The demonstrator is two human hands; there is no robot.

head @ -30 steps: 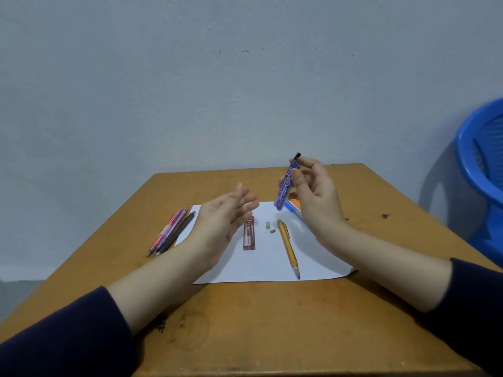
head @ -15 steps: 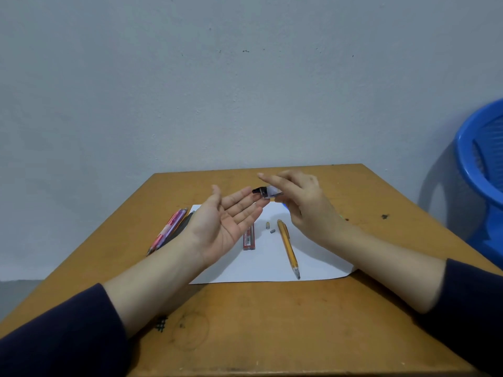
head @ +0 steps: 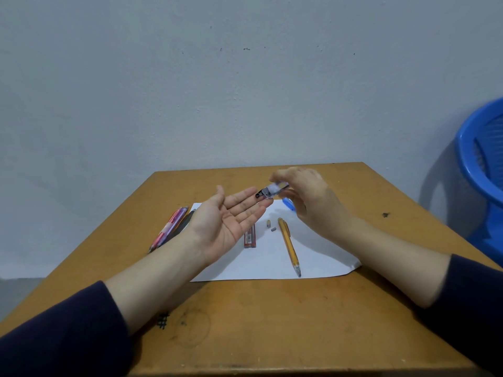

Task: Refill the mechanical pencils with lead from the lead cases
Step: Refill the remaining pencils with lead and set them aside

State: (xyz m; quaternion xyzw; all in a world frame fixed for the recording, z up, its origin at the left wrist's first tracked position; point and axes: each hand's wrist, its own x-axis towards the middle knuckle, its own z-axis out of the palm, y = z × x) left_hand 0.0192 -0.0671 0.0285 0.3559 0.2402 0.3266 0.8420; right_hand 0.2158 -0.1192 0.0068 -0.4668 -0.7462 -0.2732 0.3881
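Three pencils [head: 170, 229] lie by the paper's [head: 321, 257] left edge. The left hand [head: 228, 221] is palm-up, fingers straight. On the paper lie one red lead case [head: 250, 236], two grey bits [head: 269, 222] and one yellow mechanical pencil [head: 289, 246]. The right hand [head: 313, 200] pinches one purple lead case [head: 272, 190] over the left fingertips.

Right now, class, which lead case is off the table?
The purple lead case, pinched in the right hand above the open left hand; the red lead case lies flat on the paper.
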